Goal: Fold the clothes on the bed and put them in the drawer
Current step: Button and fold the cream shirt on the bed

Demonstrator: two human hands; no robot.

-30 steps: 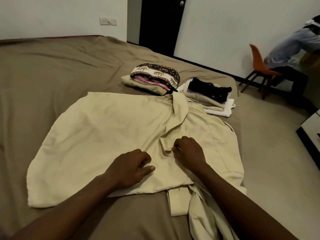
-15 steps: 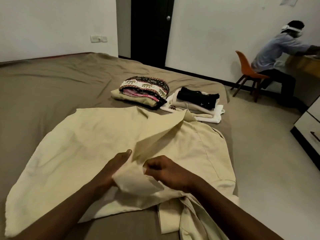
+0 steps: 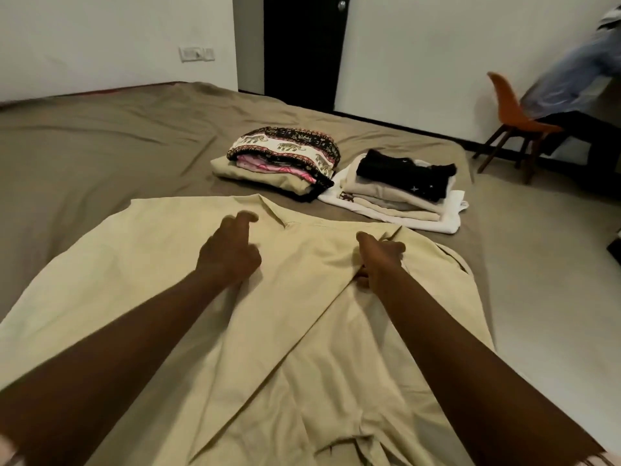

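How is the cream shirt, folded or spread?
Mostly spread: the cream shirt lies flat on the bed, one front panel laid over, held by the right hand.

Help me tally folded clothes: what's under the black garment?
Under the black garment: folded beige pieces, then a white one on the bed. Covered parts hide the exact count.

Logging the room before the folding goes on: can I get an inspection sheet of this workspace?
Surface: bed with a wrinkled olive-brown sheet.
Job's things: cream shirt spread out; two folded stacks beyond it, one topped by an animal-print garment, one by a black garment.
Clutter: nothing seen.
Hands: left hand over the shirt, fingers partly curled, grip unclear; right hand pinches a shirt fold.
Cables: nothing seen.
Surroundings: orange chair, seated person, dark door, wall switch.
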